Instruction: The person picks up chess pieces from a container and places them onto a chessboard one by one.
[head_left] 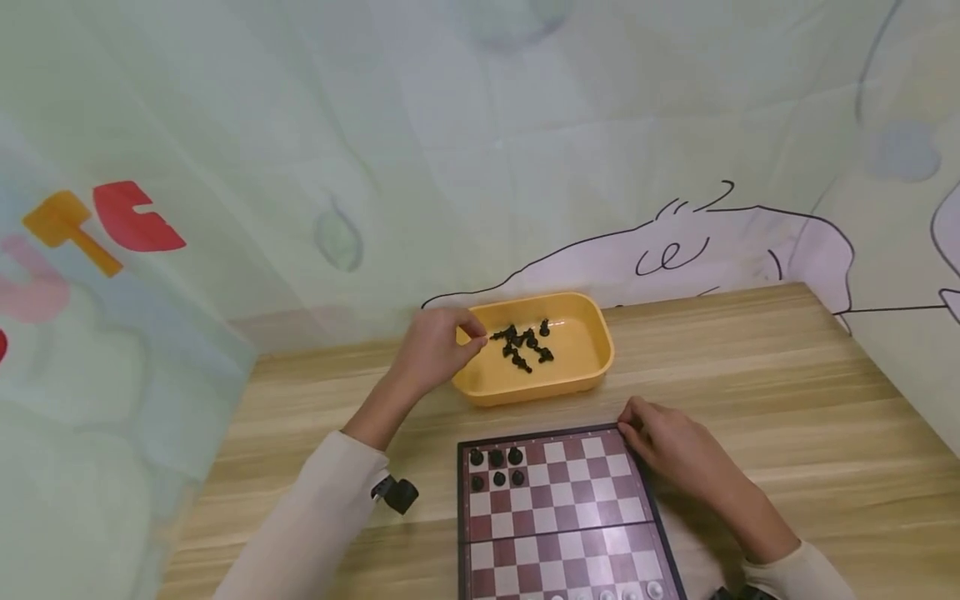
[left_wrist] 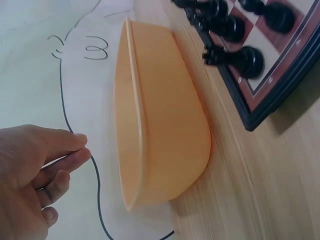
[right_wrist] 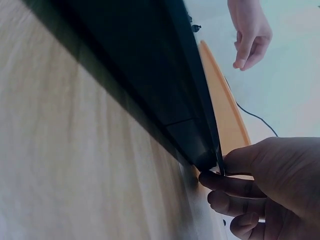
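Observation:
My left hand (head_left: 442, 350) hovers above the left rim of a yellow tray (head_left: 525, 390), its thumb and forefinger close together and the other fingers loosely bent. Nothing shows between those fingertips in the left wrist view. Several black chess pieces (head_left: 517, 340) lie heaped in the tray, close to the fingertips in the head view. My right hand (head_left: 675, 450) pinches the far right corner of a chessboard (head_left: 566, 546) between thumb and forefinger. Black chess pieces (head_left: 497, 468) stand in two short rows at the board's far left corner.
White chess pieces (head_left: 654, 590) stand along the board's near edge, partly cut off by the frame. Tray and board rest on a wooden table (head_left: 750, 375). Behind the table hangs a printed cloth (head_left: 450, 167), close to the tray's back side.

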